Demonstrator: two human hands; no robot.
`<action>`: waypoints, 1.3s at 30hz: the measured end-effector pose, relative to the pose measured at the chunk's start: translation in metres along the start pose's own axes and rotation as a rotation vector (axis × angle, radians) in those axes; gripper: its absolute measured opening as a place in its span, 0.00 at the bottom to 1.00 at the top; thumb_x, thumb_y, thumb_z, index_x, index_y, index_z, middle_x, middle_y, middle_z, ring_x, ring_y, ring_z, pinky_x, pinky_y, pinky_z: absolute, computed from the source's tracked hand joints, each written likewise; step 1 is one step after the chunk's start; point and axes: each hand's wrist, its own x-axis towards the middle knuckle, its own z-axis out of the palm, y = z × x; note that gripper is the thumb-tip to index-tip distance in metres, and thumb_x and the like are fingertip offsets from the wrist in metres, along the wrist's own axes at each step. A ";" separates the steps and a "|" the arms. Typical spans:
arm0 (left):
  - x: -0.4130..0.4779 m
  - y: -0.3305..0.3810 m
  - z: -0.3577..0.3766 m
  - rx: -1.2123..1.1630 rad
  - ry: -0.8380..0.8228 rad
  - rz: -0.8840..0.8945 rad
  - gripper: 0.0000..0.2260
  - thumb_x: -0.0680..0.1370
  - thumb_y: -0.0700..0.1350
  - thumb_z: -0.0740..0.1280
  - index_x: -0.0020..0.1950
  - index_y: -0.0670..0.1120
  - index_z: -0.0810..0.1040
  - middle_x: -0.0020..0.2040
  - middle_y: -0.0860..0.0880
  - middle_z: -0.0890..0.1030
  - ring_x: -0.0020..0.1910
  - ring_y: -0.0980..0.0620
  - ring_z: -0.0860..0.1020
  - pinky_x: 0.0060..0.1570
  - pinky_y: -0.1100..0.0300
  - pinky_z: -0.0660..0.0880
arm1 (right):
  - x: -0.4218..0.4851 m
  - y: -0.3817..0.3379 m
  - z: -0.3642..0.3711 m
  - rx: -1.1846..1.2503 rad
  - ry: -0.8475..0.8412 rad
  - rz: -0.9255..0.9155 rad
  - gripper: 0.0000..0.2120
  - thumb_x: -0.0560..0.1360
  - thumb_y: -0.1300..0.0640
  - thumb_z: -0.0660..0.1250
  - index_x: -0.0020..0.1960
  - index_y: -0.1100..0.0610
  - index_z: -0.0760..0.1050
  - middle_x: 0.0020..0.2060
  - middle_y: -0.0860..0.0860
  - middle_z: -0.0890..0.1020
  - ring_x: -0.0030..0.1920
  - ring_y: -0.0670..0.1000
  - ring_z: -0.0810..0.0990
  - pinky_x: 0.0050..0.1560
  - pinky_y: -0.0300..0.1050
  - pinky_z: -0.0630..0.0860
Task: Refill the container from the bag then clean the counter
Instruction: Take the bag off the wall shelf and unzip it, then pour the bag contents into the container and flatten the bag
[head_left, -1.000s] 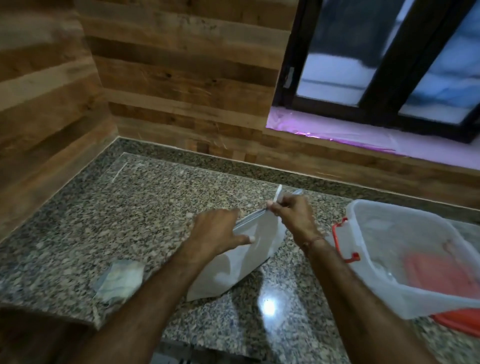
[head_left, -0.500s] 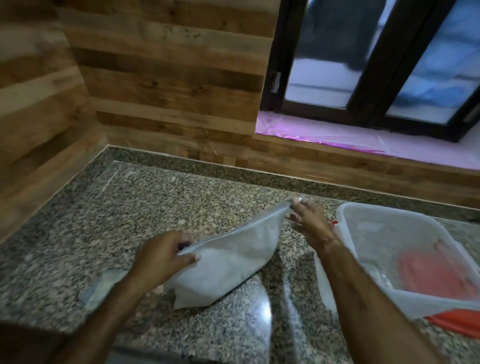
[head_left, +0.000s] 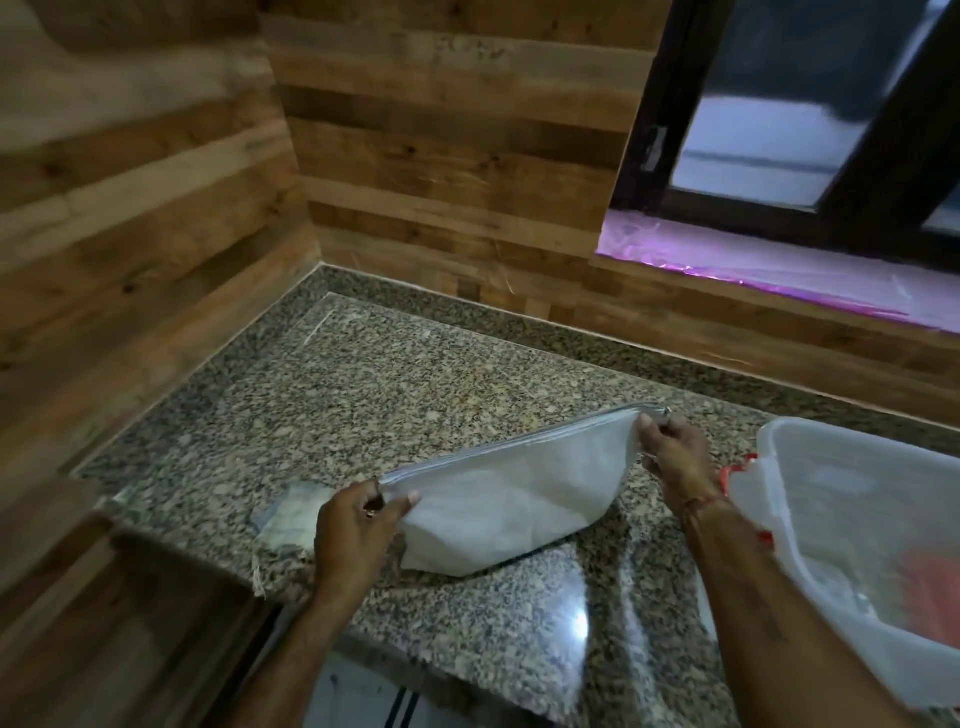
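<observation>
A white zip-top bag (head_left: 511, 501) stands on the speckled granite counter (head_left: 363, 395), stretched between my hands. My left hand (head_left: 353, 530) pinches the near left end of its top seam. At the far right end of the seam, my right hand (head_left: 670, 457) pinches the corner. The bag's top looks closed along its length. A translucent plastic container (head_left: 831, 519) with red handle clips stands to the right, open at the top, with something red blurred inside or beneath it.
A folded pale cloth (head_left: 291, 514) lies on the counter behind my left hand, near the front edge. Wooden plank walls close the left and back sides. A dark-framed window (head_left: 779, 114) with a pale sill sits at the back right.
My left hand slid left along the bag's top seam to its far end, away from the right hand. The bag now lies stretched out lengthwise. The view has shifted to the left.
</observation>
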 end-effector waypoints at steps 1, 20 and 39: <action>-0.002 -0.001 0.000 -0.024 -0.003 -0.008 0.24 0.74 0.53 0.77 0.29 0.53 0.64 0.27 0.54 0.64 0.27 0.56 0.62 0.32 0.57 0.60 | -0.002 0.001 -0.001 0.000 0.002 -0.017 0.09 0.81 0.57 0.68 0.42 0.55 0.77 0.39 0.51 0.78 0.41 0.51 0.75 0.38 0.42 0.70; -0.028 0.002 0.001 -0.702 -0.048 -0.602 0.20 0.82 0.58 0.61 0.60 0.42 0.77 0.50 0.36 0.87 0.49 0.40 0.87 0.36 0.57 0.84 | -0.014 0.015 -0.014 0.366 -0.114 0.325 0.25 0.82 0.35 0.55 0.59 0.54 0.77 0.41 0.61 0.85 0.35 0.57 0.84 0.26 0.41 0.81; -0.009 -0.014 -0.030 -0.765 -0.320 -0.925 0.19 0.73 0.54 0.70 0.61 0.48 0.80 0.50 0.41 0.87 0.39 0.42 0.87 0.31 0.50 0.84 | -0.022 0.012 -0.020 -0.465 -0.232 0.106 0.09 0.79 0.65 0.65 0.51 0.60 0.84 0.50 0.60 0.84 0.52 0.58 0.80 0.51 0.44 0.72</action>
